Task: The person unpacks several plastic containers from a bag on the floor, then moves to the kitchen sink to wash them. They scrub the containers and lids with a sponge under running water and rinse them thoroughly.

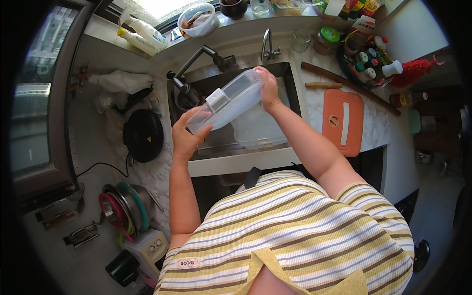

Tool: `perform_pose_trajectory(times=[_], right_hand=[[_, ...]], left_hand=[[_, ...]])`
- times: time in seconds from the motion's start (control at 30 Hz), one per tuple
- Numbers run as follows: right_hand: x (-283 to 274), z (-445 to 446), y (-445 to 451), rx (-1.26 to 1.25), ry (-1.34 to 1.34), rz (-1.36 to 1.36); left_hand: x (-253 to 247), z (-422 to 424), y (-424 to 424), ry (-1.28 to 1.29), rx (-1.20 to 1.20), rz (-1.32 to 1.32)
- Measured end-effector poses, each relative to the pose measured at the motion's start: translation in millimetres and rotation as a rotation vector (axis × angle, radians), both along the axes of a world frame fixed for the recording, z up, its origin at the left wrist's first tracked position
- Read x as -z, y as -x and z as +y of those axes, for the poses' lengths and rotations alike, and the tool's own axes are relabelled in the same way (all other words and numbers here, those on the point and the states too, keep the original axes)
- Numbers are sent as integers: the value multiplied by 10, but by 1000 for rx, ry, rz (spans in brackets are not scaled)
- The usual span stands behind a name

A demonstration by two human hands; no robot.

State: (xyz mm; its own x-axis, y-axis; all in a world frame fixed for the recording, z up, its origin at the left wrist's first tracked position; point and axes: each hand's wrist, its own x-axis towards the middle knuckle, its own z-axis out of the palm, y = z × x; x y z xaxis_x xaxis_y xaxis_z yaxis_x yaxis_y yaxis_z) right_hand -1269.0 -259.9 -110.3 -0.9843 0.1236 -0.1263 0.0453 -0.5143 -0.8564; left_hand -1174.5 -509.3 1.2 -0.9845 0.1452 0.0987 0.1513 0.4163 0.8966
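Note:
Above the sink [217, 146], both hands hold a clear plastic container [236, 96], tilted on its side, with a white clip on its long edge. My left hand [186, 135] grips the lower left end between thumb and fingers. At the upper right end, my right hand [269, 86] wraps around the rim. Below, a second translucent plastic container [258, 129] sits in the sink, partly hidden by the held one. A dark swivel faucet [193, 61] reaches over the basin's left side.
A slim chrome tap [269, 44] stands behind the sink. On the right counter lie an orange cutting board [343, 121], a long wooden rolling pin [350, 88] and a shorter wooden stick [323, 85]. Bottles [368, 66] crowd the back corner. A round black appliance [143, 135] is at left.

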Motion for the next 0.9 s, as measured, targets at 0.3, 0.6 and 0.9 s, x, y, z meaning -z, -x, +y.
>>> perform_pose_trajectory(times=[0.3,0.6,0.9], right_hand=[[-867,-516,-190,83,-1119,587],[-454,-432,-41,-154,-976,587],[796,-182,436,345,-617,-18]], left_hand=[[-87,-16,74,402,26,12],[99,-135,-296,-119,-66,-166],[256,-46,-212,-618,-330,-415]])
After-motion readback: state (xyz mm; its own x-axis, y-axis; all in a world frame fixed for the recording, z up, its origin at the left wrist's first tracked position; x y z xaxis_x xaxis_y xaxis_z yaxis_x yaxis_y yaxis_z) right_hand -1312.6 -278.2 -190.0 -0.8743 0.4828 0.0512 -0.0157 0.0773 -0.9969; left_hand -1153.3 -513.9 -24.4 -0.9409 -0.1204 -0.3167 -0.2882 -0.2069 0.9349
